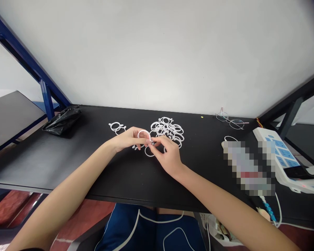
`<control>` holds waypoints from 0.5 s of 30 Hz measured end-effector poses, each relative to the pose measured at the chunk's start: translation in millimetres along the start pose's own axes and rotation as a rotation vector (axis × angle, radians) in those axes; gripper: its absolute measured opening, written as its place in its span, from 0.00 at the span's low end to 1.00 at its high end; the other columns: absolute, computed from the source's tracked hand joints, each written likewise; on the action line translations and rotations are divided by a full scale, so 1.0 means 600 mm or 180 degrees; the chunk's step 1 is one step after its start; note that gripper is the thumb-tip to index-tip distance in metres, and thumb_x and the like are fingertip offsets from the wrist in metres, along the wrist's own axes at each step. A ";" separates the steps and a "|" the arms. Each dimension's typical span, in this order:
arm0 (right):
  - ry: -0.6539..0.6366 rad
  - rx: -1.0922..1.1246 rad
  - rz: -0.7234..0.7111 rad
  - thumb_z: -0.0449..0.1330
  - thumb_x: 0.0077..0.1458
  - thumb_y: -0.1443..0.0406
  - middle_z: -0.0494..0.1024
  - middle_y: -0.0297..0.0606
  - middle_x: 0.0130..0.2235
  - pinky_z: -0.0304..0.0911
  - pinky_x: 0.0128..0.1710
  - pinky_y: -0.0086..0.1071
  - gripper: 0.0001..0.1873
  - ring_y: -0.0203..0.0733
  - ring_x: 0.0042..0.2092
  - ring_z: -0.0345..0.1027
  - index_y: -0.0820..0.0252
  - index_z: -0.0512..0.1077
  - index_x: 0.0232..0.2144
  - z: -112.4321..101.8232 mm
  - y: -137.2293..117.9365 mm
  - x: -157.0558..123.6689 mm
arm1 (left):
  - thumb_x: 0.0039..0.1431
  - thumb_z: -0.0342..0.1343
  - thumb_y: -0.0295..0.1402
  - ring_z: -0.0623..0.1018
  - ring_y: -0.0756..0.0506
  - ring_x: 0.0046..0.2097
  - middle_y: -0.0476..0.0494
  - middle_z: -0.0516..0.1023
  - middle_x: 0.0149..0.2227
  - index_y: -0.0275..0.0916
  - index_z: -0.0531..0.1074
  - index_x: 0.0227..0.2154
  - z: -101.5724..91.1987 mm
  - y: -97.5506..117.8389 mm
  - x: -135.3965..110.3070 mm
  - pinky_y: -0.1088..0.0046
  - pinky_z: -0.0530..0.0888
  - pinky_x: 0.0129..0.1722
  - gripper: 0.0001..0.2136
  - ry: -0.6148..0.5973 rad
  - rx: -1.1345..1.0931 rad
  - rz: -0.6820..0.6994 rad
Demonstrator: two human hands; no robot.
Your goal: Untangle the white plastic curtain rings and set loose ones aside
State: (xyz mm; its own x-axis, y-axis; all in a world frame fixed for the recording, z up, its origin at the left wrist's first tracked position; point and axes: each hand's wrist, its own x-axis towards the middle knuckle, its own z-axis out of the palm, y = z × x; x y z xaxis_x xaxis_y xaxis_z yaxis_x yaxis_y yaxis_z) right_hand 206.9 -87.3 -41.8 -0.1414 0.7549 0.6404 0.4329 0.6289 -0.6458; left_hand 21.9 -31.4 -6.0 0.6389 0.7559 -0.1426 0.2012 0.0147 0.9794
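Observation:
Both hands meet over the middle of the black table. A white ring [144,131] with small knobbed ends stands up between them. My left hand [129,138] grips this ring from the left, fingers closed. My right hand [169,153] pinches at its lower right, where a small greyish piece shows between the fingertips, too small to name. Just behind my right hand lies a heap of similar white rings [178,129], partly hidden by the fingers. Another couple of white rings [111,126] lie left of my left hand. More rings show under both hands.
At the back left lies a black plastic bag [61,122]. Eyeglasses [237,124] rest near the back right. A white power strip [284,174] and a blurred-out object [247,167] with a white cable [279,205] lie on the right. The wall [157,62] closes off the back.

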 end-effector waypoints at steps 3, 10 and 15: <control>-0.0001 -0.0017 0.0052 0.58 0.59 0.65 0.76 0.34 0.29 0.67 0.36 0.34 0.04 0.38 0.31 0.72 0.56 0.73 0.34 -0.002 -0.001 0.000 | 0.53 0.63 0.41 0.74 0.51 0.30 0.47 0.76 0.28 0.38 0.76 0.31 0.000 0.001 -0.001 0.79 0.72 0.27 0.11 -0.0033 -0.0002 0.0000; -0.0002 -0.0012 0.0056 0.57 0.60 0.65 0.75 0.33 0.27 0.65 0.35 0.33 0.07 0.37 0.29 0.69 0.57 0.72 0.30 -0.003 -0.002 0.001 | 0.57 0.59 0.42 0.75 0.50 0.32 0.47 0.74 0.30 0.37 0.73 0.34 0.005 0.004 -0.002 0.79 0.73 0.28 0.11 0.0009 0.0033 0.0089; -0.0058 0.0104 0.0112 0.56 0.62 0.65 0.76 0.33 0.28 0.65 0.35 0.33 0.08 0.37 0.30 0.71 0.58 0.70 0.30 -0.002 -0.004 -0.001 | 0.57 0.60 0.40 0.76 0.49 0.33 0.49 0.73 0.31 0.41 0.64 0.48 0.012 0.010 -0.007 0.78 0.74 0.25 0.19 -0.0167 0.0108 0.0267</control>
State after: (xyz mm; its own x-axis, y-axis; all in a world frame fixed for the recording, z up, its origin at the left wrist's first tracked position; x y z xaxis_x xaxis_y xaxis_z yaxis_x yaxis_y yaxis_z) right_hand 206.9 -89.5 -40.5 -0.1430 0.7797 0.6096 0.4086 0.6075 -0.6812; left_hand 25.9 -39.1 -0.5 0.6924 0.7183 -0.0685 0.1699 -0.0701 0.9830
